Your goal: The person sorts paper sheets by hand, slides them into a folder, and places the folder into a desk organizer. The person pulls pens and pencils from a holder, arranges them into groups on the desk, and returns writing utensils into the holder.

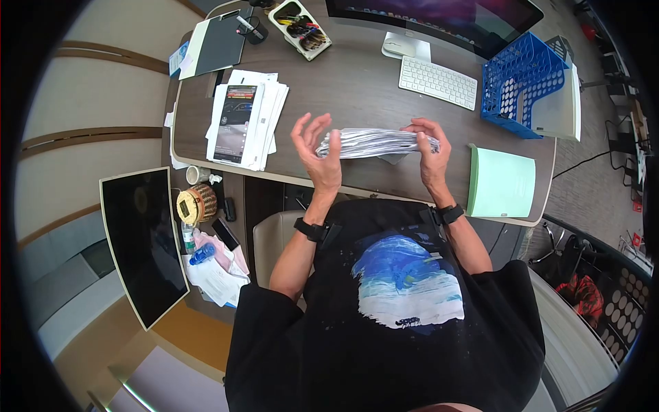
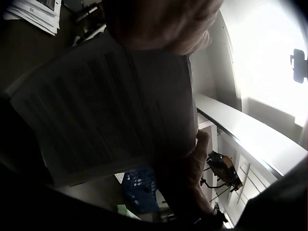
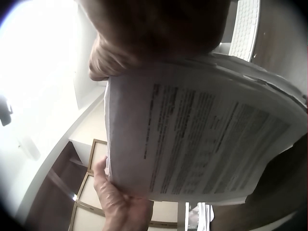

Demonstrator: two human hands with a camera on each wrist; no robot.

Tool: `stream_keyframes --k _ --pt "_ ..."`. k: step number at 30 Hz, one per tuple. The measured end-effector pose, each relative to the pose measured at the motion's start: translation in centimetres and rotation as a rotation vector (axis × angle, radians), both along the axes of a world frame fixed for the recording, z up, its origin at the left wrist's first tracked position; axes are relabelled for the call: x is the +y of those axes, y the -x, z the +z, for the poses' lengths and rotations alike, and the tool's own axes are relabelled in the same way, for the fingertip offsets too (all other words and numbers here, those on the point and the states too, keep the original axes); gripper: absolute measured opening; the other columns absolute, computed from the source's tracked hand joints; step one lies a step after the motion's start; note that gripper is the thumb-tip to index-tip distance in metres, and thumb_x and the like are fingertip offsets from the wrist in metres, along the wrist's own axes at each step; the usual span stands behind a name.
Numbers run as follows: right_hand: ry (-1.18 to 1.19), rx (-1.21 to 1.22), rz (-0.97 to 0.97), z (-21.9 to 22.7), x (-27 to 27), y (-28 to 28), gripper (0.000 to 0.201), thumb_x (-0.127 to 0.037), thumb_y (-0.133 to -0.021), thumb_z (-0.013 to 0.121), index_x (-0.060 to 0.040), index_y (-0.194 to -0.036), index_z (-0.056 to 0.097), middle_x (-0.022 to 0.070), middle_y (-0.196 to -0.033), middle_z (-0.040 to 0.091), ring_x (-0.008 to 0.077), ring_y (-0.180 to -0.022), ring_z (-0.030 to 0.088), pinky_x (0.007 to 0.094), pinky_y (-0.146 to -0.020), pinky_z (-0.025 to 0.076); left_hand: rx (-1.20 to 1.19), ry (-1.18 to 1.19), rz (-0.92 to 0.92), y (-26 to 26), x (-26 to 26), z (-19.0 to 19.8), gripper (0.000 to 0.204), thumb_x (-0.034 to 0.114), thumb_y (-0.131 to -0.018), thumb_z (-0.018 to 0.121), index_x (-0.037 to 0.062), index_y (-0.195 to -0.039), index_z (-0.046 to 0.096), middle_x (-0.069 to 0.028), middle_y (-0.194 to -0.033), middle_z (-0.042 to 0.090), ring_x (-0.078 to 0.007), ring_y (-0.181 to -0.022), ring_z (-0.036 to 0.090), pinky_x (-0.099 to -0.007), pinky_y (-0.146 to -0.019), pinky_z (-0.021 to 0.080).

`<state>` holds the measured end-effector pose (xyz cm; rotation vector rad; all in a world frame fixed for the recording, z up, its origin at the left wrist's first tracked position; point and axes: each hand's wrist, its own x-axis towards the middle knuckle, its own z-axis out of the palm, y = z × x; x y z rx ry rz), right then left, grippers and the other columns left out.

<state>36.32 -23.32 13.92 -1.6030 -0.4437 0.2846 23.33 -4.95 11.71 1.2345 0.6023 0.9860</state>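
Note:
A thick stack of printed paper sheets (image 1: 377,143) is held upright just above the desk's near edge, its layered top edge facing the head camera. My left hand (image 1: 317,152) holds its left end, with the thumb on the near side and the fingers bent beyond it. At the right end my right hand (image 1: 432,152) grips the stack between thumb and curled fingers. Lines of print cover the outer sheet (image 3: 192,134) in the right wrist view. In the left wrist view the sheet's face (image 2: 110,110) is dark, and the right hand (image 2: 185,178) shows at its lower edge.
Left on the desk (image 1: 343,89) lies another paper pile (image 1: 269,130) with a dark-screened phone-like print (image 1: 235,123) on top. Behind stand a pen tray (image 1: 301,31), a keyboard (image 1: 438,81) and a monitor (image 1: 439,20). A blue basket (image 1: 518,89) and green folder (image 1: 502,182) are at right.

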Motion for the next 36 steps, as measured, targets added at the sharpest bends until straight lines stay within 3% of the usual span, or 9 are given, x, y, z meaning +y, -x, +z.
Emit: stream_keyframes --k 3,9,12,16,18,21,24,28,36 --pt "0.095 0.004 0.063 -0.4 -0.2 0.5 0.030 -0.018 -0.100 0.072 0.0004 -0.123 0.069 0.0100 -0.103 0.079 0.0158 -0.097 0.072 0.0317 -0.090 0.056 0.157 -0.182 -0.090 0.1 -1.0 0.3 0.061 0.009 -0.095 0.077 0.0038 -0.146 0.044 -0.0161 -0.119 0.072 -0.0208 -0.114 0.068 -0.0386 -0.103 0.050" --pt "0.142 -0.153 0.266 0.9 -1.3 0.2 0.061 -0.015 -0.085 0.091 -0.0021 -0.140 0.067 0.0124 -0.135 0.073 0.0202 -0.126 0.067 0.0345 -0.108 0.053 0.171 0.000 -0.226 0.7 0.3 -1.3 0.073 0.024 -0.090 0.088 0.0043 -0.146 0.046 -0.0129 -0.122 0.073 -0.0210 -0.117 0.066 -0.0389 -0.107 0.048" --pt "0.292 0.086 0.276 -1.0 -2.4 -0.7 0.050 -0.010 -0.089 0.088 -0.0020 -0.135 0.072 0.0088 -0.131 0.075 0.0182 -0.124 0.067 0.0350 -0.109 0.052 -0.249 0.011 -0.339 1.0 0.5 -1.6 0.077 0.023 -0.088 0.090 0.0027 -0.147 0.046 -0.0133 -0.131 0.068 -0.0227 -0.118 0.067 -0.0386 -0.107 0.051" --pt "0.339 0.090 0.295 -2.0 -1.9 -1.2 0.040 -0.007 -0.091 0.084 -0.0035 -0.130 0.075 0.0067 -0.129 0.076 0.0162 -0.118 0.069 0.0333 -0.105 0.054 0.068 -0.152 -0.448 2.5 1.8 -5.8 0.073 0.007 -0.082 0.092 0.0040 -0.144 0.053 -0.0133 -0.134 0.066 -0.0229 -0.120 0.067 -0.0358 -0.104 0.054" --pt "0.273 -0.171 0.376 -2.7 -1.0 -1.5 0.038 -0.010 -0.093 0.083 -0.0048 -0.129 0.076 0.0079 -0.123 0.077 0.0151 -0.105 0.071 0.0320 -0.095 0.056 0.177 -0.261 -0.432 1.6 2.7 -6.8 0.059 -0.002 -0.082 0.089 0.0032 -0.134 0.062 -0.0095 -0.122 0.072 -0.0177 -0.111 0.069 -0.0318 -0.098 0.056" --pt "0.460 0.113 0.210 -1.3 -0.2 -1.5 0.037 -0.014 -0.092 0.085 -0.0035 -0.127 0.077 0.0068 -0.115 0.080 0.0128 -0.100 0.071 0.0317 -0.092 0.057 0.281 0.093 -0.392 -0.1 1.9 -5.9 0.045 -0.002 -0.084 0.090 0.0021 -0.122 0.066 -0.0015 -0.102 0.074 -0.0092 -0.097 0.069 -0.0265 -0.088 0.057" --pt "0.418 0.107 0.174 0.9 -0.1 -0.9 0.041 -0.018 -0.091 0.087 -0.0023 -0.127 0.076 0.0056 -0.111 0.081 0.0119 -0.097 0.071 0.0313 -0.090 0.058 0.163 0.152 -0.370 0.3 1.6 -1.8 0.043 0.003 -0.084 0.092 0.0028 -0.119 0.066 -0.0020 -0.104 0.074 -0.0093 -0.097 0.069 -0.0269 -0.087 0.058" --pt "0.381 0.028 0.276 -0.7 -1.0 -1.0 0.045 -0.018 -0.089 0.088 -0.0007 -0.128 0.074 0.0065 -0.113 0.080 0.0115 -0.098 0.070 0.0301 -0.090 0.057 0.040 -0.052 -0.333 0.6 2.4 -3.9 0.056 0.007 -0.078 0.097 0.0037 -0.123 0.064 -0.0029 -0.107 0.072 -0.0113 -0.097 0.070 -0.0269 -0.088 0.058" --pt "0.381 0.130 0.258 -2.1 0.1 -1.0 0.043 -0.015 -0.086 0.091 -0.0003 -0.124 0.076 0.0067 -0.105 0.080 0.0108 -0.095 0.070 0.0291 -0.086 0.057 0.148 0.308 -0.368 0.5 1.8 -4.1 0.051 0.006 -0.079 0.096 0.0028 -0.119 0.064 -0.0034 -0.105 0.074 -0.0098 -0.100 0.070 -0.0264 -0.087 0.059"
